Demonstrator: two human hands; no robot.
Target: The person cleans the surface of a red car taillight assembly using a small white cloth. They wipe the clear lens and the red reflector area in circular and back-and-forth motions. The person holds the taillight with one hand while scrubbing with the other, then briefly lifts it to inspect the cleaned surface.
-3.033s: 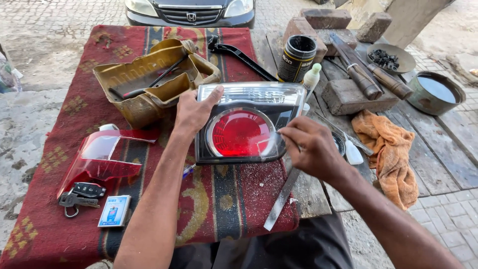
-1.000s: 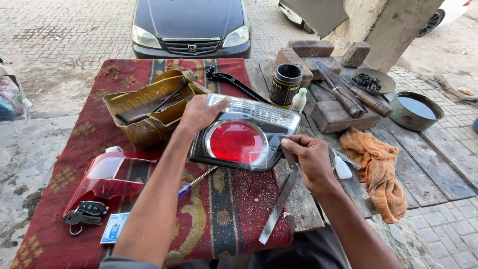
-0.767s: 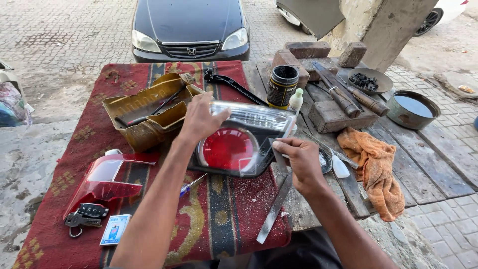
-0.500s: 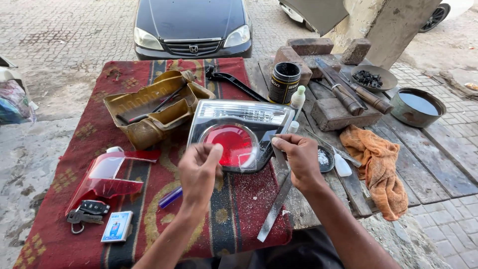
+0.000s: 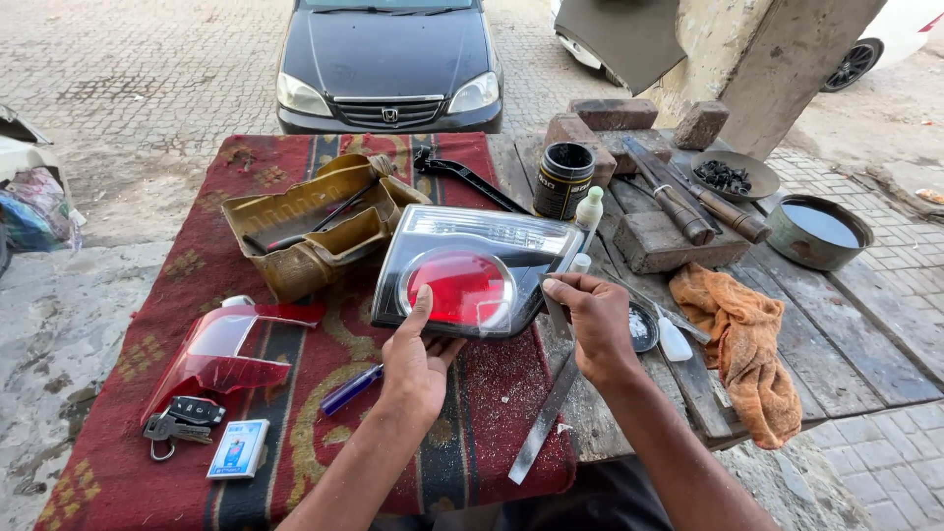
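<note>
A weathered wooden worktop (image 5: pixel 885 344) stands outdoors, its left half draped with a red patterned rug (image 5: pixel 197 187). On the rug lie a car tail light (image 5: pixel 472 270), a red lens cover (image 5: pixel 221 349), car keys (image 5: pixel 182 418) and a blue pen (image 5: pixel 349 390). On the bare planks lie bricks (image 5: pixel 615 113), an orange rag (image 5: pixel 747 344), a tin (image 5: pixel 562 179) and a metal bowl (image 5: pixel 816 231).

A red-and-clear tail lamp (image 5: pixel 472 280) lies on a dark red patterned rug (image 5: pixel 295 393), near an orange rag (image 5: pixel 747 344) and a black car (image 5: pixel 388 59).
</note>
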